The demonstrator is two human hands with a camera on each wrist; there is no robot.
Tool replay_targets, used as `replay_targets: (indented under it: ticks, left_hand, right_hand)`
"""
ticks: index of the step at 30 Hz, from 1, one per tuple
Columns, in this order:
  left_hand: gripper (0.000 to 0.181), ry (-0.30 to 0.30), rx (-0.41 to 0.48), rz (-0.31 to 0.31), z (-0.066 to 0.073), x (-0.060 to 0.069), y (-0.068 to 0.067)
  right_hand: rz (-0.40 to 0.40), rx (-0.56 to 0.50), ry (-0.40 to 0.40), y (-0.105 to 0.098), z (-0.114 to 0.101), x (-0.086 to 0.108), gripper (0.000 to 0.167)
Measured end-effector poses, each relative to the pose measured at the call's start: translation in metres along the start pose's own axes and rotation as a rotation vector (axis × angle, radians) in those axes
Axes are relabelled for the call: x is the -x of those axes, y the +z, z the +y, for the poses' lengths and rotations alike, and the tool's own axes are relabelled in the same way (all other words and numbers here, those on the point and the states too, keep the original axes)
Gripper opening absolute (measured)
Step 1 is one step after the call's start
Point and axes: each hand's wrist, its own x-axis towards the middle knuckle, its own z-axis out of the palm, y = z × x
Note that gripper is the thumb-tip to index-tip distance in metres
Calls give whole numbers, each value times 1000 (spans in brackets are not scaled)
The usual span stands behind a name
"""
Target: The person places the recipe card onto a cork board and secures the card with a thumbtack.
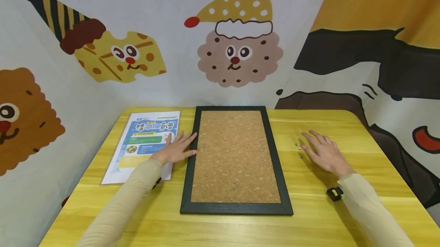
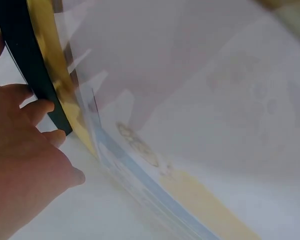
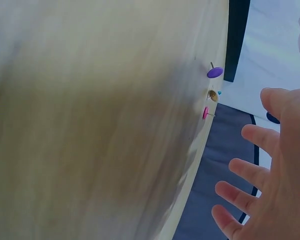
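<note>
A cork board [image 1: 235, 155] with a black frame [image 1: 237, 208] lies flat at the middle of the table. The left hand [image 1: 177, 148] is spread at the frame's left side, fingertips at its edge; in the left wrist view this hand [image 2: 27, 145] has its fingers by the dark frame [image 2: 20, 40]. Above the table to the right, the right hand [image 1: 324, 153] has loosely extended fingers and holds nothing. Several pushpins lie near it: a purple pushpin [image 3: 215, 72], a gold pushpin [image 3: 213, 95] and a pink pushpin [image 3: 205, 113], with a bit of blue behind the gold one.
A laminated printed sheet [image 1: 117, 163] lies on the table left of the board, partly under the left forearm. The yellow wooden table [image 1: 240, 233] meets a cloth backdrop [image 1: 151, 96] with cartoon figures. A small black device [image 1: 334, 194] sits at the right wrist.
</note>
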Motion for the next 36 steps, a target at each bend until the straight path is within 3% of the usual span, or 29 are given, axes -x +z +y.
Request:
replay_targets:
  ticks: [6,15,25,36]
  left_hand:
    - [73,-7,-4,3,0,2,-3]
    - [68,21,44,135,-18,20,-9]
    - [69,-78,82,180,-59,59,-16]
    - [75,-235,90,176,-103,100,-22]
  right_hand:
    - [-5,12,-20,1,-6,-3,56]
    - [9,12,-67,6,-21,-6,55]
    - [16,-3,-93,9,-30,-10,54]
    - [-17,-36,-77,13,-36,-15,54]
